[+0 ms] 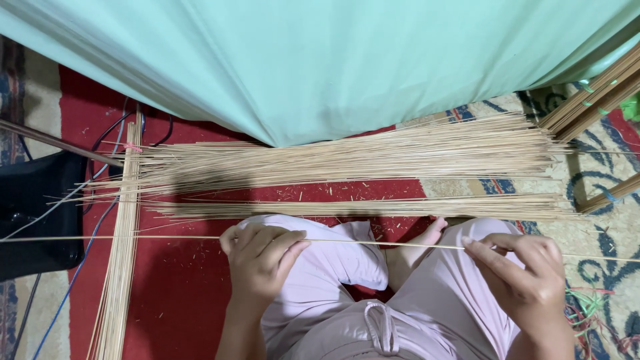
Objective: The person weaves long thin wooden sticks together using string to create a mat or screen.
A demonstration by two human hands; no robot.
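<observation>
- A black object [37, 213] is sitting at the far left, with blue and white cables [87, 227] trailing over the red part of the patterned rug [180, 300] beside it.
- A tied bundle of thin sticks [120, 267] is lying lengthwise, running from near the top left down toward the bottom edge, and crossing under the left ends of the other sticks.
- The left hand [260, 257] is closing around a single thin stick [373, 244] — fingers curled over it, thumb pressing from the side — above the left knee.
- That single stick is stretching level across the view, from the far left edge over both knees and past the right hand.
- A wide loose pile of sticks [347, 163] is lying crosswise on the rug just beyond the knees, under the edge of a pale green cloth [320, 60].
- A bare foot [417, 247] is showing between the pink-trousered legs [347, 267].
- The right hand [523, 273] is pinching the same stick between thumb and fingertips, the other fingers loosely bent.
- Wooden slats [593, 97] are leaning at the upper right — green and red threads [590, 307] are lying by the right hand.
</observation>
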